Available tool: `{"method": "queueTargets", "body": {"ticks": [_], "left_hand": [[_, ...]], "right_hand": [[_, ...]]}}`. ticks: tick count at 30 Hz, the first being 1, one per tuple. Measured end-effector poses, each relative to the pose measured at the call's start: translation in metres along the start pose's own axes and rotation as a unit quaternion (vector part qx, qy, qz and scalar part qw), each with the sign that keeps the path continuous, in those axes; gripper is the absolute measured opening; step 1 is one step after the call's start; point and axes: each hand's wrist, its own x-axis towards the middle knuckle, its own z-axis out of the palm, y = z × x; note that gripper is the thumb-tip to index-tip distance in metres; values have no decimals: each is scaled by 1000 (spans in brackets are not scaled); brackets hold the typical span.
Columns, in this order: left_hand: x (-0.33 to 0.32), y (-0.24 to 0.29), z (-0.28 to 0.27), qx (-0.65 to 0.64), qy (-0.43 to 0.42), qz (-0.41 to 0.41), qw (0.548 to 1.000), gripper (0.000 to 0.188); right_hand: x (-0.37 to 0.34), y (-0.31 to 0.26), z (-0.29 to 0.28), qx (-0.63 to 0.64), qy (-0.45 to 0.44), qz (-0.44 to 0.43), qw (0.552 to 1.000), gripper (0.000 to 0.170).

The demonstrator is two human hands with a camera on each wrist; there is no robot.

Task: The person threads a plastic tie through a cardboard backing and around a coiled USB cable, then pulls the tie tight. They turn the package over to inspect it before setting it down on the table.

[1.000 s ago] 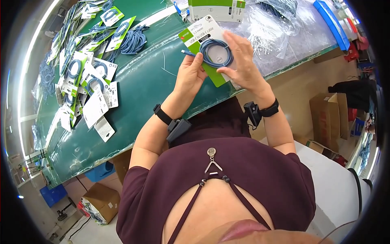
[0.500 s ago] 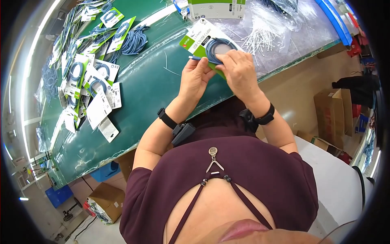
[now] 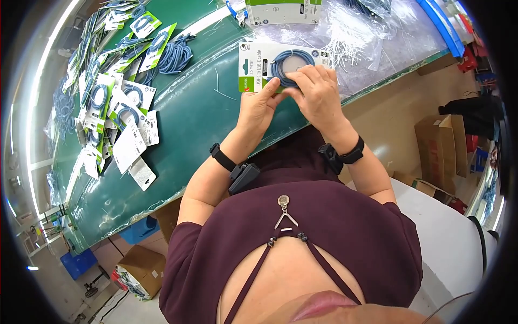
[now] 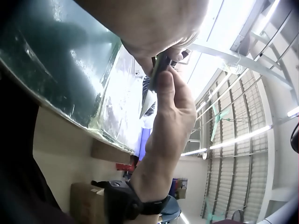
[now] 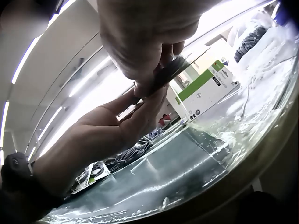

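Card (image 3: 251,69) has swung crosswise, long axis left-to-right; left hand (image 3: 256,112) pinches its near edge, right hand (image 3: 319,98) grips the coil (image 3: 278,65).

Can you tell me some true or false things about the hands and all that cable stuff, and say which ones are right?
1. The left hand and the right hand are both at the same card. True.
2. The coiled cable on that card is bright red. False: it is blue.
3. A pile of carded cables lies on the person's left. True.
4. The left hand holds the blue-handled tool. False: the tool lies on the table, beyond the hands.
5. The thin strips on the clear plastic are black. False: they are white.
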Motion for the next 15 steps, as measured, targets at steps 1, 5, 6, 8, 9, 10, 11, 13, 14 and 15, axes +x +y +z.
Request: {"method": "queueTargets", "body": {"ticks": [1, 5, 6, 8, 9, 10, 11, 13, 14, 15], "left_hand": [[-1, -1, 1, -24, -11, 0, 1000, 25], [-6, -3, -3, -52, -14, -5, 999, 28], [-6, -4, -5, -33, 2, -10, 999, 29], [-9, -5, -4, -15, 16, -17, 1000, 29], [-10, -8, -1, -9, 14, -11, 1000, 30], [-12, -10, 2, -3, 11, -5, 1000, 30], [-14, -12, 5, 4, 8, 2, 1000, 31], [-15, -14, 9, 7, 8, 12, 1000, 31], [-16, -14, 9, 9, 14, 24, 1000, 31], [-18, -14, 8, 11, 22, 36, 999, 32]], "right_hand": [[0, 1, 0, -1, 2, 0, 1000, 27], [-2, 5, 1, 10, -18, 8, 1000, 24], [2, 12, -2, 50, -6, 11, 999, 24], [9, 26, -5, 129, 17, 19, 991, 26], [13, 31, -2, 127, 18, 21, 991, 26], [18, 35, 2, 131, 15, 14, 991, 27], [22, 39, 5, 134, 13, 7, 991, 28], [28, 42, 4, 137, 14, -2, 990, 29], [30, 45, 2, 151, -3, -17, 988, 29], [32, 46, -1, 166, -21, -32, 985, 30]]}}
